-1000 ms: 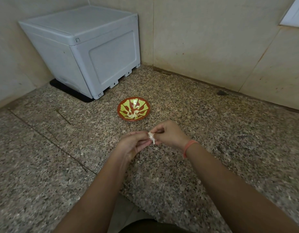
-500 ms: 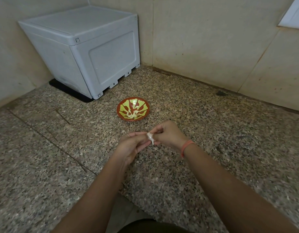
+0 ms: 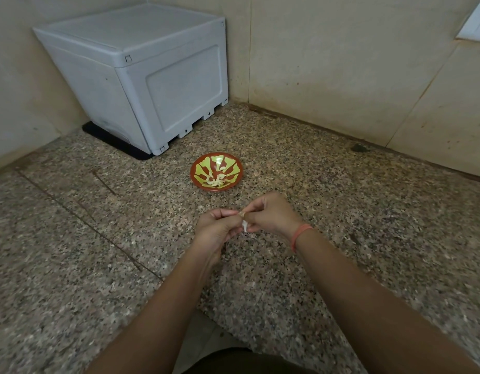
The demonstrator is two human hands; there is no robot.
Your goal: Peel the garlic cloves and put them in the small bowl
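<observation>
- Shows two bare hands reaching forward over a speckled granite counter [image 3: 355, 211] and meeting at the fingertips, near the middle of the view
- Left hand [image 3: 215, 229]: narrowly closed, fingers curled inward, thumb and fingertips pinching one garlic clove [image 3: 242, 214]
- Right hand [image 3: 272, 214]: closed just as tightly, fingers curled, pinching the same clove from the other side and touching the left hand
- One scrap of white papery skin [image 3: 245, 227] hanging down from the clove, between the two hands
- One orange wristband [image 3: 299, 236], on the right wrist
- One small bowl [image 3: 197, 168] on the counter just beyond the hands and apart from them, red-brown with yellow-green petal shapes inside
- Inside the bowl, at its bottom, a little heap of peeled cloves [image 3: 215, 180]: several, too bunched together for an exact count
- One grey plastic box [image 3: 152, 85] with a lid, in the far left corner, resting on one black mat [image 3: 112, 139], well apart from the bowl
- Beige tiled walls [image 3: 341, 63] behind the counter on two sides
</observation>
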